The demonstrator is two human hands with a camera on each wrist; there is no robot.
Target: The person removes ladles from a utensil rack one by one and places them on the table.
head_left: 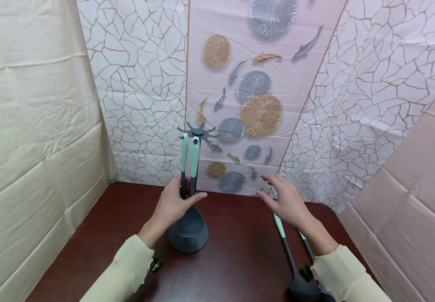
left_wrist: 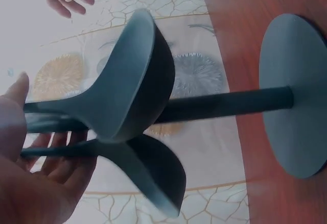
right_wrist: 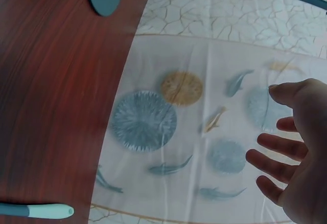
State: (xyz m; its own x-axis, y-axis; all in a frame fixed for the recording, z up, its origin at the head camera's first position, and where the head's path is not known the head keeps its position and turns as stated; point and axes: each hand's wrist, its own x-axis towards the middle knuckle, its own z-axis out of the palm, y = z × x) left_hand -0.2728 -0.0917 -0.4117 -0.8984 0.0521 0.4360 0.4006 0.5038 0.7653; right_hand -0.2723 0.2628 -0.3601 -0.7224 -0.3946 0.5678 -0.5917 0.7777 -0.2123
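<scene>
A dark utensil stand (head_left: 198, 133), with a ring of hooks on top and a round base, stands on the table. On it hang two utensils with mint handles, a ladle (left_wrist: 127, 76) and a second deep-bowled utensil (left_wrist: 158, 173). My left hand (head_left: 174, 201) is around their shafts, its fingers behind them and its thumb held out straight in front. My right hand (head_left: 287, 201) hovers above the table's right side, holding nothing, fingers spread and slightly bent. Beneath it lies another ladle (head_left: 303, 289), beside a utensil with a mint handle (head_left: 302, 235), partly hidden by the right forearm.
The dark red-brown table (head_left: 236, 251) reaches back to a patterned cloth (head_left: 255, 163) with fish and round motifs. Pale cloth walls (head_left: 32, 147) close in both sides. The stand's base (left_wrist: 291, 132) sits left of centre.
</scene>
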